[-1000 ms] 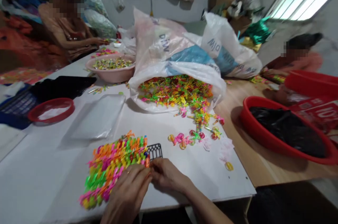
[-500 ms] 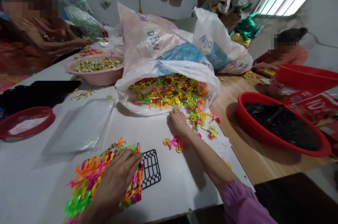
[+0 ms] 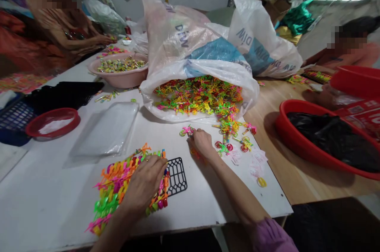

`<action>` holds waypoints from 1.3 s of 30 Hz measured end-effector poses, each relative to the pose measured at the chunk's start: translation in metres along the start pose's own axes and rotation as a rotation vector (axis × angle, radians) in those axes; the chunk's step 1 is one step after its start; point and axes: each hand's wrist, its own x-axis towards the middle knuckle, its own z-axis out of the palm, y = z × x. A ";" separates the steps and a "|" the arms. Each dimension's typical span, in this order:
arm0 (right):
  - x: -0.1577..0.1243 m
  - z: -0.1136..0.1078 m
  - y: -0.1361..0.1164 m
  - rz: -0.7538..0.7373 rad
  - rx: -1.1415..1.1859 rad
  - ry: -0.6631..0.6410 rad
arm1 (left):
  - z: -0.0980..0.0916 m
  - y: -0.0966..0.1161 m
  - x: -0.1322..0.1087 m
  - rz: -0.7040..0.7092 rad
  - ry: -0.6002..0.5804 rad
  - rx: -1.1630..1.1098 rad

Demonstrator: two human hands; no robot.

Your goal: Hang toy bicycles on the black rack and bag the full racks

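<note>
My left hand [image 3: 150,174] lies palm down with fingers stretched over rows of small bright plastic toys [image 3: 111,192]. These toys stand packed in a black plastic grid rack [image 3: 179,176], whose bare right end shows. Farther right, my right hand [image 3: 202,142] pinches a small pink and green plastic toy [image 3: 187,130] above the white tabletop; its fingertips are partly hidden. Just beyond it, a large white woven bag [image 3: 252,85] lies with its mouth facing me. Many like toys [image 3: 202,95] fill the mouth and spill out [image 3: 227,123] at its right corner.
A flat stack of clear plastic bags [image 3: 107,129], a red sieve [image 3: 53,123] and a pink basin [image 3: 118,75] of small pieces stand left. A red basin [image 3: 320,137] with a black bag sits right. Two people work across the table. Paper slips [image 3: 257,163] lie near the right edge.
My right hand has drawn back from the bag's mouth toward me, now with a small toy at its fingertips. My left hand stays on the rack. The whole view has shifted.
</note>
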 end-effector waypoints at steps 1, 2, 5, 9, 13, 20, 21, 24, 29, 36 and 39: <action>0.003 0.000 -0.004 0.035 0.023 -0.005 | -0.001 0.001 0.000 0.001 -0.007 0.009; 0.005 -0.001 -0.008 0.069 0.059 -0.001 | -0.002 0.002 0.001 0.006 -0.008 0.019; -0.002 -0.002 -0.015 0.156 0.293 0.034 | -0.005 0.005 0.003 0.022 -0.016 0.032; -0.034 0.008 -0.022 0.092 0.798 0.054 | -0.006 0.007 0.007 0.010 -0.110 -0.027; -0.065 0.027 -0.035 0.008 1.073 -0.065 | -0.006 0.006 0.008 -0.024 -0.105 -0.119; -0.070 0.045 -0.056 -0.115 1.081 -0.026 | -0.011 0.010 0.016 -0.068 -0.184 -0.203; -0.070 0.047 -0.058 -0.156 1.014 -0.001 | -0.013 0.011 0.017 -0.089 -0.192 -0.199; -0.073 0.051 -0.061 -0.274 0.796 0.047 | -0.014 0.016 0.019 -0.139 -0.159 -0.201; -0.078 0.046 -0.062 -0.328 0.563 0.013 | -0.002 0.014 0.015 -0.099 -0.021 -0.115; -0.071 0.036 -0.066 -0.354 0.398 -0.078 | 0.018 0.002 0.010 0.051 0.092 0.025; -0.072 0.037 -0.069 -0.362 0.368 -0.089 | 0.019 -0.001 0.008 0.068 0.110 0.032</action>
